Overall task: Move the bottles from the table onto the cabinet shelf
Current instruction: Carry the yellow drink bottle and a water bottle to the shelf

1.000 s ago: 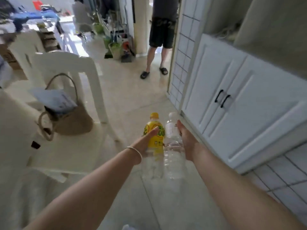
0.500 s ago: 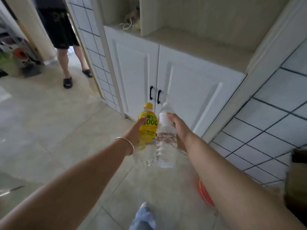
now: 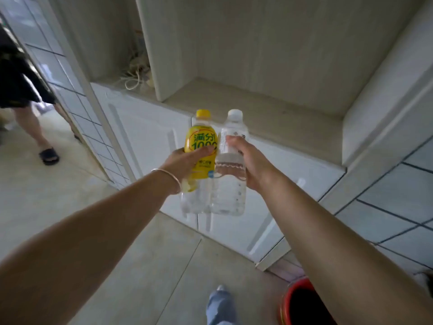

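Note:
My left hand point(image 3: 185, 164) grips a clear bottle with a yellow label and yellow cap point(image 3: 201, 141). My right hand point(image 3: 251, 160) grips a clear water bottle with a white cap point(image 3: 230, 184). Both bottles are upright and side by side, held in the air in front of the white cabinet. Their caps reach about the height of the open cabinet shelf point(image 3: 269, 106), a beige ledge above the white doors point(image 3: 145, 137). The bottles are still in front of the shelf's edge, not over it.
A vertical divider point(image 3: 164, 55) splits the shelf; the left bay holds a coiled cord point(image 3: 133, 78). A person in black shorts and sandals point(image 3: 25, 102) stands at the far left. A red container point(image 3: 302, 303) sits on the floor at lower right. My foot point(image 3: 220, 303) is below.
I have turned and stepped toward the cabinet with both bottles. The shelf is now close and centred ahead, and the bottles are raised to its height.

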